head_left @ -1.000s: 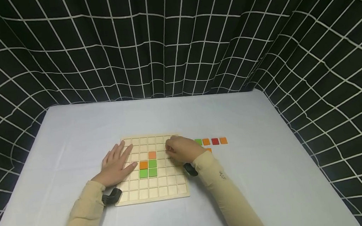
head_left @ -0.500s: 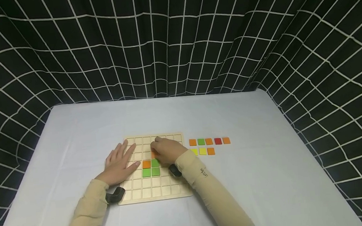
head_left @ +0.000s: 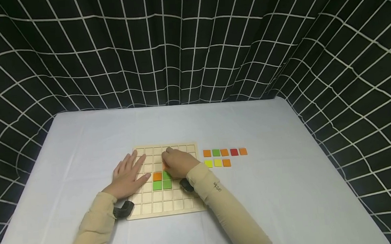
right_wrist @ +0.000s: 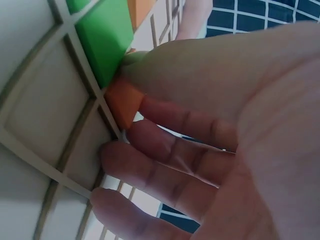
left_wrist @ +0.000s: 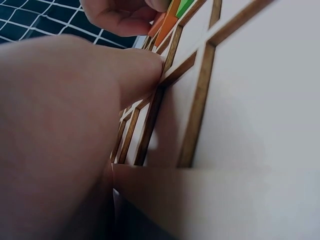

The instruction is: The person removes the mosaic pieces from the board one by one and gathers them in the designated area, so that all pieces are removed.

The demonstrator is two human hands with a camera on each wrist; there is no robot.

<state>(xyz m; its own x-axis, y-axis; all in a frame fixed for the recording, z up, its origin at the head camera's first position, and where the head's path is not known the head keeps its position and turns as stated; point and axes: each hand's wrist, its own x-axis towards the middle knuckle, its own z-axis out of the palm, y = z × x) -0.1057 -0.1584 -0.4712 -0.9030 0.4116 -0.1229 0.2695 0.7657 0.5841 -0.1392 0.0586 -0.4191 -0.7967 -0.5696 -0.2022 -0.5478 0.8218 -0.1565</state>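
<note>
A square wooden grid board (head_left: pixel 167 206) lies on the white table. Spread over its left side is my left hand (head_left: pixel 126 181), palm down with straight fingers. Near the board's middle, my right hand (head_left: pixel 181 163) pinches a light orange tile (right_wrist: pixel 124 102) between thumb and fingertips; the tile is mostly covered in the head view. That tile borders a green tile (right_wrist: pixel 104 42) in the right wrist view. Two more green tiles, one a left neighbour (head_left: pixel 157 185), and a darker orange tile (head_left: pixel 157 176) sit in nearby cells.
To the right of the board lie two rows of loose tiles, among them a red tile (head_left: pixel 234 152), a yellow tile (head_left: pixel 217 162) and an orange tile (head_left: pixel 226 163). A black curtain (head_left: pixel 163 63) with white grid lines hangs behind the table.
My right hand has moved left, from the board's right part onto the light orange tile, uncovering loose tiles at the right. The left hand stays on the board.
</note>
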